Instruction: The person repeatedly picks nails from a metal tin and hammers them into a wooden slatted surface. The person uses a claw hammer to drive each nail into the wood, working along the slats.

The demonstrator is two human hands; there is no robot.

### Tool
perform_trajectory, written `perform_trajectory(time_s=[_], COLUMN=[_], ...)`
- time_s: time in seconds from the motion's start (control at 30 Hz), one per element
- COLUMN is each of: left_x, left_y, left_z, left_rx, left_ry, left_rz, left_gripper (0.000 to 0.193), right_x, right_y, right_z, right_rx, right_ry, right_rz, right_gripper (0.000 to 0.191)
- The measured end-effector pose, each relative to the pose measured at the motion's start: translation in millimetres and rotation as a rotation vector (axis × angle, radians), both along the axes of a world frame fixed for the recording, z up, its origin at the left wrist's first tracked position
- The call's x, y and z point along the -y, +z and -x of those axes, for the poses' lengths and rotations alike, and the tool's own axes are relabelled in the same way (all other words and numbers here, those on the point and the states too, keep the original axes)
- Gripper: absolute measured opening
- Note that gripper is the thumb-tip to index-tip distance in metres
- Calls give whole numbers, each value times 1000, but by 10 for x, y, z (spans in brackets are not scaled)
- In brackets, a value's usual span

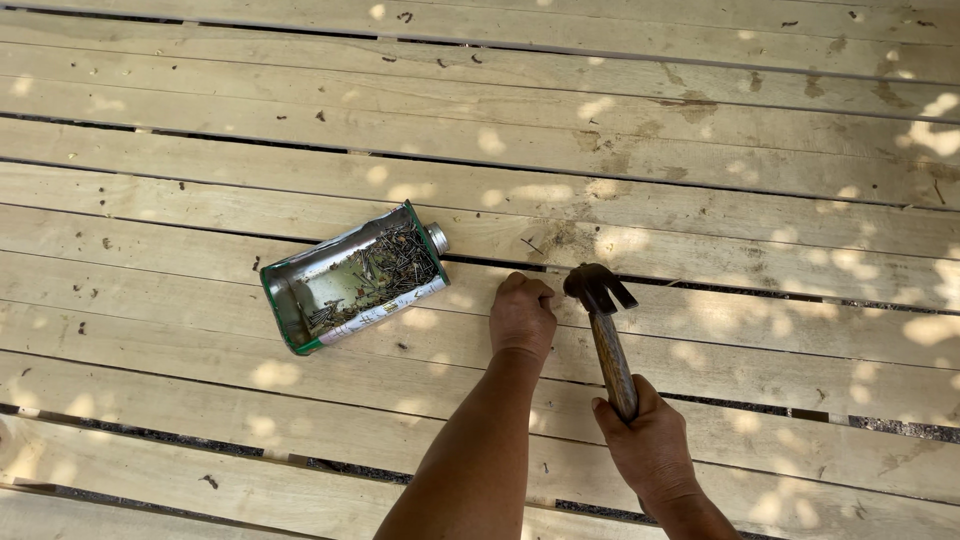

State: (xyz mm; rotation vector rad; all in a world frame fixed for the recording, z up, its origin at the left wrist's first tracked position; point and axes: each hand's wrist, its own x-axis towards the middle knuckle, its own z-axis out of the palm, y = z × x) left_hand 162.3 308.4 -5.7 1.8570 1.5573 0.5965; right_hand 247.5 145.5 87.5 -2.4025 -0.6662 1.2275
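Lower centre of the frame: left hand [521,317] curled into a loose fist, fingertips pressed down on a pale wooden plank [700,320], grip narrow and pinched; whatever sits between the fingertips too small to make out. Just right of it, right hand [650,440] wrapped firmly around the wooden handle of a claw hammer [603,325], grip closed on the handle near its lower end. Hammer standing nearly upright in the picture, dark metal head at the top, level with the left hand's knuckles and just beside them, claw pointing right. Head hovering at or close above the plank surface, beside a dark gap between boards; contact with the wood not clear.

Left of centre, near the left hand but apart from it: a flat metal can [355,278] with a green rim, lying on its side, one broad face cut away, a small screw spout at its upper right end. Inside, a loose heap of dark nails [395,262], thickest toward the spout end.

Underneath everything, a deck of long light planks running across the whole frame, narrow dark gaps between them, small knots and stains, dappled with round patches of sunlight. Both forearms entering from the bottom edge.
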Motion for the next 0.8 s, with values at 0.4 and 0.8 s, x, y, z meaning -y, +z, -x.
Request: perform_trajectory(time_s=[0.4, 0.8], left_x=[-83, -153], left_y=[4, 64], left_z=[13, 40], left_rx=[-75, -120], left_ry=[-39, -66], left_rz=[96, 208], left_gripper=[9, 14], right_x=[-44, -153], right_y=[-24, 28], right_z=[28, -44], right_rx=[-4, 67], right_ry=[21, 40], right_rz=[-40, -9], right_gripper=[17, 19])
